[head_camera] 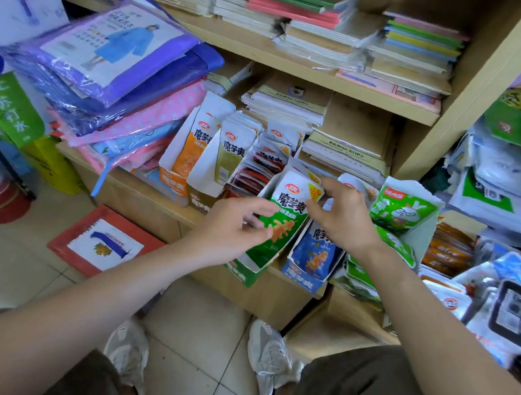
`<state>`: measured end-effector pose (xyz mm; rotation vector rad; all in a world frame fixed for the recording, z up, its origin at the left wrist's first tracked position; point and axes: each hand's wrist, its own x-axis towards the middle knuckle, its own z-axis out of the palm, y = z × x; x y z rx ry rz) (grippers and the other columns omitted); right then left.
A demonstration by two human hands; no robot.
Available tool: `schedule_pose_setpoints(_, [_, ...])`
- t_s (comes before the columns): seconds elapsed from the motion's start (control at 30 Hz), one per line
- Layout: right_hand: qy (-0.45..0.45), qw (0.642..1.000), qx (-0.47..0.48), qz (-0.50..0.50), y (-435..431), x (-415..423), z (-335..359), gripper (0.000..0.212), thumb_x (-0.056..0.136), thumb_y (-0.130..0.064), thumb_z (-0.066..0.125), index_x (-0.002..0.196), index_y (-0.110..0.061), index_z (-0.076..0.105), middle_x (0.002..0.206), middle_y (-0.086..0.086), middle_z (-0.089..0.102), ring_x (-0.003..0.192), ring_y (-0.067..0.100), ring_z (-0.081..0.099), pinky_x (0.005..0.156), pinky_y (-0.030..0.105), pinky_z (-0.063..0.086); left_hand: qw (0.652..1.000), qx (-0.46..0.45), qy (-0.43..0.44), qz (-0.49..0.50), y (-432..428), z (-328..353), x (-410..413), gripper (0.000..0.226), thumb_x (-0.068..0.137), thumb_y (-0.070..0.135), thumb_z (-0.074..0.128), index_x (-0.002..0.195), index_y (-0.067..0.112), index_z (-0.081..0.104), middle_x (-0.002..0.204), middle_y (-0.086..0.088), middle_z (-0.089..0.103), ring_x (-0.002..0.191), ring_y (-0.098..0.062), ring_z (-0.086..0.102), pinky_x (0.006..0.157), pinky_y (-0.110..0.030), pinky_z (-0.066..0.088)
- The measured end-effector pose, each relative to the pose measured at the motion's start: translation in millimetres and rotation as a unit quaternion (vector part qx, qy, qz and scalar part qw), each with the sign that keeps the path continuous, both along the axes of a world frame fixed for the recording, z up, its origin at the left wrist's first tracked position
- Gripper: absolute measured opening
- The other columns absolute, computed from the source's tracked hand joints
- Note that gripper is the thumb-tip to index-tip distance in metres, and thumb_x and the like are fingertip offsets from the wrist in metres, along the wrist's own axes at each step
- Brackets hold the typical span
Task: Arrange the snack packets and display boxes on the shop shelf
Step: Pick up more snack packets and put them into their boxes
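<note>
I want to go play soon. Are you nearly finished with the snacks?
Maybe halfway. The orange box, olive box and red packets already stand in a row on the shelf. The left hand and right hand hold the green box now, beside the blue box. Loose packets heaped on the right still need sorting.

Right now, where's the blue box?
Head view, centre-right: the blue box stands at the front of the shelf, right of the green box, just below the right hand.
</note>
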<state>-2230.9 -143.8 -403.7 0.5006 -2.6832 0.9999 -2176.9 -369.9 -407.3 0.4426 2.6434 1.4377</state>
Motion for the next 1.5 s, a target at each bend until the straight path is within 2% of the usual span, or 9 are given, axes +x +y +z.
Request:
schedule_pose_setpoints(0.23, [-0.034,0.999,0.033,-0.019,-7,-10,-1,0.006,0.089,-0.026,0.064,0.091,-0.028,0.060,0.070,0.000,0.068,0.066,0.014,0.063,0.086,0.053,0.051,0.907,-0.259,0.327,-0.055,-17,-21,-23,0.046,0.078,0.033,0.084,0.121,0.023,0.071,0.118,0.007,0.066,0.109,-0.019,0.050,0.088,-0.040,0.052])
schedule_pose_setpoints(0.4, [-0.068,0.996,0.049,-0.018,-13,-10,11,0.044,0.080,-0.031,0.076,0.122,-0.027,0.063,0.095,-0.005,0.072,0.079,0.012,0.065,0.088,0.049,0.051,0.909,-0.284,0.303,-0.033,-10,-22,-35,0.059,0.066,0.040,0.091,0.118,0.023,0.070,0.117,0.003,0.054,0.109,-0.025,0.048,0.080,-0.041,0.052])
schedule_pose_setpoints(0.67, [-0.070,0.997,0.001,-0.030,-8,-2,13,0.059,0.077,-0.016,0.084,0.131,-0.019,0.061,0.102,-0.015,0.062,0.085,-0.018,0.056,0.071,-0.001,0.040,0.881,-0.350,0.315,0.037,15,-23,-44,0.055,0.056,0.046,0.093,0.099,0.020,0.071,0.104,0.000,0.051,0.087,-0.021,0.055,0.050,-0.029,0.041])
schedule_pose_setpoints(0.87, [-0.055,0.994,0.077,-0.055,-12,-13,2,0.082,0.074,-0.029,0.084,0.145,-0.025,0.044,0.135,-0.003,0.057,0.118,0.014,0.055,0.104,0.032,0.034,0.902,-0.276,0.327,0.056,15,-35,-42,0.037,0.070,0.040,0.086,0.099,0.023,0.072,0.108,0.005,0.055,0.096,-0.018,0.052,0.059,-0.027,0.047])
schedule_pose_setpoints(0.97, [-0.028,0.985,0.151,-0.085,-11,-18,0,0.077,0.079,-0.037,0.080,0.146,-0.028,0.044,0.140,-0.005,0.053,0.125,0.017,0.049,0.088,0.025,0.016,0.915,-0.227,0.333,0.016,3,-31,-34,0.029,0.081,0.041,0.076,0.105,0.025,0.075,0.120,0.008,0.062,0.112,-0.021,0.050,0.078,-0.034,0.054])
schedule_pose_setpoints(1.07, [0.033,0.988,0.124,-0.085,-8,-23,2,0.050,0.088,-0.034,0.073,0.135,-0.026,0.059,0.118,-0.003,0.061,0.112,0.022,0.054,0.093,0.041,0.033,0.921,-0.195,0.337,-0.016,-15,-26,-19,0.032,0.084,0.044,0.069,0.108,0.023,0.075,0.124,0.007,0.061,0.116,-0.019,0.048,0.092,-0.037,0.051])
schedule_pose_setpoints(1.17, [0.086,0.993,0.033,-0.078,-4,-30,7,0.023,0.089,-0.014,0.071,0.112,-0.019,0.074,0.088,-0.008,0.063,0.080,0.015,0.060,0.081,0.049,0.052,0.944,-0.171,0.277,-0.053,-28,-31,2,0.051,0.075,0.058,0.075,0.115,0.026,0.072,0.127,0.010,0.052,0.114,-0.011,0.049,0.090,-0.029,0.051])
schedule_pose_setpoints(1.33, [0.029,0.995,0.062,-0.073,-9,-42,24,0.013,0.090,-0.008,0.070,0.100,-0.012,0.078,0.090,0.002,0.076,0.077,0.010,0.065,0.070,0.010,0.046,0.947,-0.205,0.239,-0.062,-24,-51,7,0.052,0.072,0.046,0.086,0.115,0.022,0.071,0.135,0.006,0.051,0.104,-0.013,0.063,0.078,-0.035,0.060])
schedule_pose_setpoints(1.5, [0.030,0.991,0.119,-0.057,-16,-45,25,0.015,0.090,-0.004,0.067,0.094,-0.012,0.079,0.084,0.003,0.075,0.072,0.011,0.062,0.071,0.025,0.051,0.944,-0.168,0.279,-0.054,-19,-56,2,0.023,0.075,0.033,0.087,0.087,0.019,0.073,0.125,0.001,0.061,0.087,-0.015,0.067,0.066,-0.025,0.054])
